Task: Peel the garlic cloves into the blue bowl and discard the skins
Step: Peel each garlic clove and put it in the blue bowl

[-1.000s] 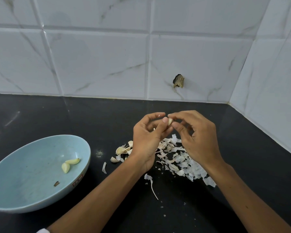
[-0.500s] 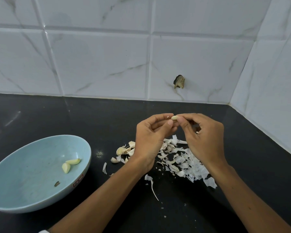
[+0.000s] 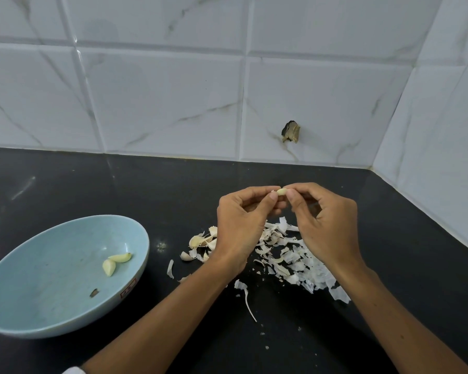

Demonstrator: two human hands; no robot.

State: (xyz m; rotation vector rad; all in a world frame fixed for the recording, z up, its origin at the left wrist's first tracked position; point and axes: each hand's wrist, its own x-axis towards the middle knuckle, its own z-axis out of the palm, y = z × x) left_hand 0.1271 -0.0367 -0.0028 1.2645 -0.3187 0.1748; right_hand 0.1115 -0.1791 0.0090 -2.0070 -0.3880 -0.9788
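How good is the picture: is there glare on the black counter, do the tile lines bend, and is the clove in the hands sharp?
Head view: light is soft and even; the counter shows only faint pale streaks at far left; the joints of the wall tiles bow, a wide-angle effect; the clove, pinched by the left hand and right hand, is sharp.

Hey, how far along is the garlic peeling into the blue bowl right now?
Done: two peeled cloves lie in the blue bowl. In hand: the left hand and right hand pinch one garlic clove above the skin pile. Left: a few unpeeled-looking cloves beside the left wrist, and the skin pile on the counter is not yet discarded.
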